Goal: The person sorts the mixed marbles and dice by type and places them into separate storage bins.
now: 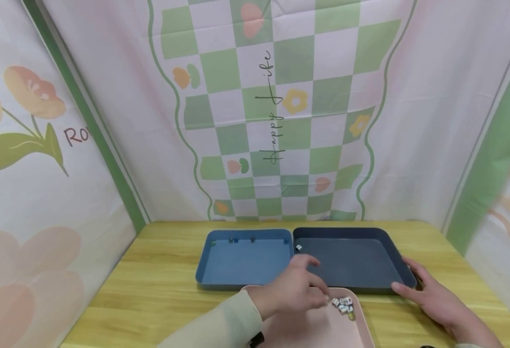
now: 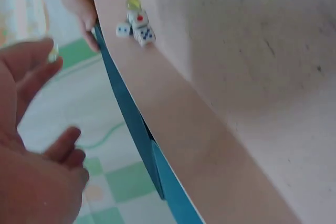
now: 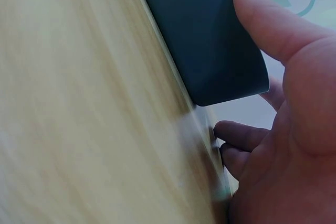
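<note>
My left hand (image 1: 296, 287) is over the pink tray (image 1: 363, 328), beside a small cluster of white dice (image 1: 342, 303). A tiny glassy marble (image 2: 54, 53) shows between its thumb and fingertip in the left wrist view. A yellow-green marble (image 1: 351, 315) lies against the dice, and the left wrist view shows these dice (image 2: 139, 22) close to the tray wall. My right hand (image 1: 437, 297) holds the near right corner of the dark navy tray (image 1: 350, 263), thumb (image 3: 262, 19) on the front wall and fingers round the side. One die (image 1: 298, 247) sits in that tray's left end.
A blue tray (image 1: 246, 270) stands left of the navy one, several small marbles (image 1: 236, 239) along its back side. All the trays are on a wood-grain table (image 1: 150, 280). Behind it hangs a patterned curtain (image 1: 276, 121), with printed cloth on both sides.
</note>
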`<act>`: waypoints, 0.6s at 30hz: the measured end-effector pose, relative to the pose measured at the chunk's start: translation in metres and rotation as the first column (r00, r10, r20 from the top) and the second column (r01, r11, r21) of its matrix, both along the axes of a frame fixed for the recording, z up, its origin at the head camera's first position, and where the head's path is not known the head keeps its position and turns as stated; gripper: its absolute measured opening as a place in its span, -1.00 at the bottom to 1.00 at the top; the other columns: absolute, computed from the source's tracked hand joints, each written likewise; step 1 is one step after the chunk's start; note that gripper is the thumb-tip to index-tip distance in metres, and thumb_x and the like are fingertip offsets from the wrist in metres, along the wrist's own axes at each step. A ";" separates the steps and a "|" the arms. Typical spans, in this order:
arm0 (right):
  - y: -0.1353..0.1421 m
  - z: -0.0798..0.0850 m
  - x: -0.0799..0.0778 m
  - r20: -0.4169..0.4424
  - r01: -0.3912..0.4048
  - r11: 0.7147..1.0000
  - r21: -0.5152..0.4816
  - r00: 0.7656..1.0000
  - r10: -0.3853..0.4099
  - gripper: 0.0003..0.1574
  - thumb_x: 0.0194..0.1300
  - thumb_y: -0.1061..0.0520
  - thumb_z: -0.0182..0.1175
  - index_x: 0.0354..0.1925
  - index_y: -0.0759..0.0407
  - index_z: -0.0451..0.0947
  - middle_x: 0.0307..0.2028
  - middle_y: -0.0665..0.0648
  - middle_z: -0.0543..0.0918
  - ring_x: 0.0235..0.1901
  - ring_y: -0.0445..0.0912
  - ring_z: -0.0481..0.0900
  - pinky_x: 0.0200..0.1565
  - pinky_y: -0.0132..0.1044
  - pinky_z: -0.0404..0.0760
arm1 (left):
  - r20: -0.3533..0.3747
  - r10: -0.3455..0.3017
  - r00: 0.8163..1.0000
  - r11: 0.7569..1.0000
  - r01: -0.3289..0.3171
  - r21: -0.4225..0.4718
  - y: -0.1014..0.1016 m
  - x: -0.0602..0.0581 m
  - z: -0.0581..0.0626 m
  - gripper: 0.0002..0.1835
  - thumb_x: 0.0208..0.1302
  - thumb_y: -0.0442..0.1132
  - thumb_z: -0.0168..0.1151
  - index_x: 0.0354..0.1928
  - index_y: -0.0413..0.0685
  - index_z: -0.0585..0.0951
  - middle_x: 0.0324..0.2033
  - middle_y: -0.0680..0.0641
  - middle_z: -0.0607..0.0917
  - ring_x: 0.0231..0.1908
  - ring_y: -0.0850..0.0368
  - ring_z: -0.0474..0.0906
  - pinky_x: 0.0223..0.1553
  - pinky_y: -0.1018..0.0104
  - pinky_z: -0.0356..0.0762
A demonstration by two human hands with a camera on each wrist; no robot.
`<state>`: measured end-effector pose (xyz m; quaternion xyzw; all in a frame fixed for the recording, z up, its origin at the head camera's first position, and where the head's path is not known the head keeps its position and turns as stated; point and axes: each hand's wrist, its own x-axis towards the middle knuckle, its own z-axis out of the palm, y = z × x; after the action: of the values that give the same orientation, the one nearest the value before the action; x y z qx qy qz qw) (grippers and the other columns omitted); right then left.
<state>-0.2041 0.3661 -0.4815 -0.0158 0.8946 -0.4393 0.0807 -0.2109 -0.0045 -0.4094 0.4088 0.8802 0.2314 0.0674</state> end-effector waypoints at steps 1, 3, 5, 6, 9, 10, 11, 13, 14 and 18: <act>0.000 0.000 0.000 -0.003 -0.002 1.000 0.000 1.000 0.002 0.18 0.47 -0.17 0.15 0.58 0.22 -0.41 0.38 0.71 -0.24 0.29 0.67 -0.20 0.11 0.55 0.00 | 0.008 0.056 0.998 0.998 -0.057 0.020 -0.002 -0.002 0.000 -0.92 0.32 -0.03 0.36 -0.21 0.32 0.80 0.33 0.06 0.32 0.35 0.16 0.13 0.25 0.21 0.30; 0.000 0.000 0.000 -0.006 -0.004 1.000 0.000 1.000 0.004 0.18 0.47 -0.17 0.15 0.58 0.22 -0.40 0.38 0.72 -0.24 0.28 0.67 -0.20 0.11 0.55 0.01 | 0.042 0.160 0.986 0.985 -0.162 0.053 -0.006 -0.006 0.000 -0.94 0.30 -0.05 0.39 -0.24 0.33 0.79 0.34 0.05 0.31 0.37 0.10 0.13 0.22 0.15 0.35; 0.000 0.001 0.000 0.002 -0.006 1.000 -0.001 1.000 0.006 0.18 0.47 -0.17 0.14 0.58 0.22 -0.40 0.38 0.72 -0.24 0.28 0.67 -0.20 0.11 0.54 0.02 | 0.060 0.246 0.967 0.967 -0.249 0.061 -0.009 -0.010 0.000 -0.96 0.28 -0.06 0.41 -0.28 0.34 0.79 0.34 0.03 0.31 0.37 0.06 0.13 0.21 0.11 0.37; 0.000 0.001 0.000 0.006 -0.007 1.000 -0.001 1.000 0.007 0.18 0.47 -0.17 0.14 0.58 0.22 -0.40 0.38 0.72 -0.25 0.29 0.67 -0.20 0.11 0.54 0.02 | 0.065 0.283 0.957 0.956 -0.287 0.064 -0.011 -0.012 -0.001 -0.96 0.27 -0.07 0.41 -0.30 0.34 0.79 0.34 0.02 0.31 0.37 0.04 0.13 0.20 0.08 0.38; 0.001 0.002 -0.001 0.019 -0.006 1.000 0.007 1.000 0.006 0.19 0.47 -0.19 0.14 0.57 0.22 -0.40 0.38 0.71 -0.24 0.29 0.66 -0.19 0.10 0.53 0.06 | 0.068 0.352 0.933 0.930 -0.357 0.089 -0.019 -0.022 -0.004 -0.93 0.27 -0.09 0.41 -0.35 0.34 0.78 0.34 -0.06 0.32 0.36 -0.03 0.15 0.18 0.01 0.40; 0.000 0.002 -0.001 0.023 -0.005 1.000 0.011 1.000 0.005 0.19 0.47 -0.19 0.14 0.57 0.22 -0.40 0.39 0.71 -0.24 0.29 0.66 -0.19 0.10 0.52 0.07 | 0.065 0.370 0.927 0.922 -0.374 0.095 -0.022 -0.025 -0.005 -0.93 0.27 -0.09 0.40 -0.35 0.34 0.78 0.33 -0.08 0.33 0.35 -0.04 0.16 0.19 -0.01 0.39; 0.000 0.002 -0.001 0.025 -0.004 1.000 0.015 1.000 0.004 0.19 0.46 -0.20 0.14 0.57 0.22 -0.40 0.39 0.71 -0.24 0.29 0.66 -0.19 0.10 0.52 0.08 | 0.057 0.380 0.923 0.918 -0.384 0.104 -0.026 -0.029 -0.006 -0.93 0.27 -0.10 0.40 -0.35 0.33 0.78 0.32 -0.10 0.34 0.34 -0.05 0.18 0.19 -0.03 0.37; 0.000 0.003 -0.001 0.032 -0.003 1.000 0.023 0.999 0.002 0.19 0.46 -0.21 0.14 0.57 0.23 -0.40 0.39 0.70 -0.23 0.29 0.66 -0.18 0.09 0.51 0.09 | 0.040 0.394 0.918 0.912 -0.396 0.110 -0.034 -0.036 -0.008 -0.94 0.28 -0.12 0.39 -0.32 0.28 0.79 0.30 -0.16 0.36 0.33 -0.08 0.21 0.21 -0.08 0.34; 0.000 0.004 -0.001 0.034 -0.003 1.000 0.022 0.999 0.002 0.19 0.47 -0.21 0.13 0.57 0.23 -0.40 0.39 0.71 -0.24 0.29 0.66 -0.18 0.09 0.51 0.09 | 0.037 0.403 0.914 0.908 -0.405 0.111 -0.038 -0.040 -0.008 -0.94 0.28 -0.12 0.39 -0.29 0.26 0.80 0.30 -0.18 0.36 0.33 -0.09 0.21 0.22 -0.09 0.31; -0.001 0.005 0.000 0.038 -0.001 1.000 0.018 0.999 0.000 0.19 0.47 -0.21 0.13 0.57 0.23 -0.40 0.38 0.71 -0.24 0.29 0.65 -0.19 0.10 0.51 0.09 | 0.034 0.450 0.892 0.887 -0.451 0.097 -0.054 -0.053 -0.008 -0.92 0.31 -0.12 0.37 -0.22 0.23 0.80 0.31 -0.22 0.36 0.34 -0.14 0.18 0.23 -0.11 0.29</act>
<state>-0.2043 0.3651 -0.4768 -0.0070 0.8968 -0.4314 0.0980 -0.2642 -0.0583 -0.4171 0.1950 0.9376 0.2878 -0.0044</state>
